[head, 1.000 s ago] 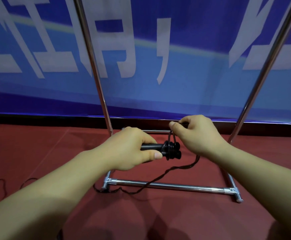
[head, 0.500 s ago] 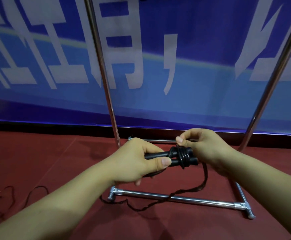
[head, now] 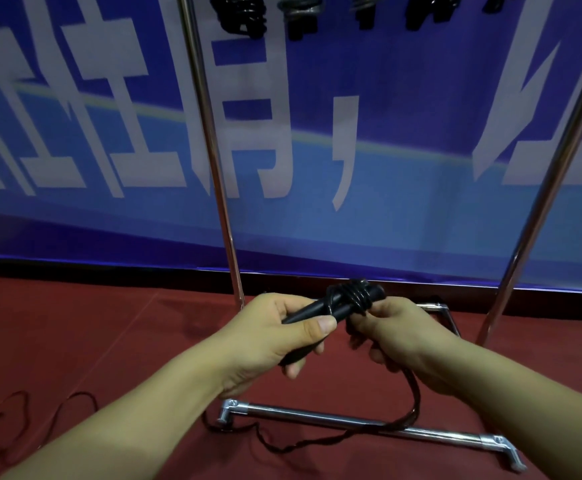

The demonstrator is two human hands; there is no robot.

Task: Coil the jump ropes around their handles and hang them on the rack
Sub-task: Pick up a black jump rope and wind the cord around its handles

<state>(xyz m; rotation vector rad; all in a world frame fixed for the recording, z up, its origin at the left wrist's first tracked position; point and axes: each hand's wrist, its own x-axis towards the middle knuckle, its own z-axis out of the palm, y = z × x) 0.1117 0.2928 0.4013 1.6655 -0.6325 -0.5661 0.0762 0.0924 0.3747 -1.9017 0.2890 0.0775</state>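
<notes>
My left hand (head: 275,337) grips two black jump rope handles (head: 320,308) held together, pointing up and to the right. Several turns of black cord (head: 350,294) are wound around their far ends. My right hand (head: 400,336) sits just below the coil, its fingers curled round the loose rope (head: 414,400), which hangs down and trails across the rack's base bar (head: 352,419) onto the floor. The chrome rack's two uprights (head: 213,161) rise on either side. Coiled ropes (head: 241,12) hang from its top, cut off by the frame edge.
A blue banner with white characters (head: 317,133) covers the wall behind the rack. The floor is red carpet (head: 75,341). Another loose rope (head: 23,410) lies on the floor at the lower left.
The handles have tilted upward and the coil sits higher. My right hand went from above the coil to below it, carrying the rope around. The view tipped up, revealing hung ropes.
</notes>
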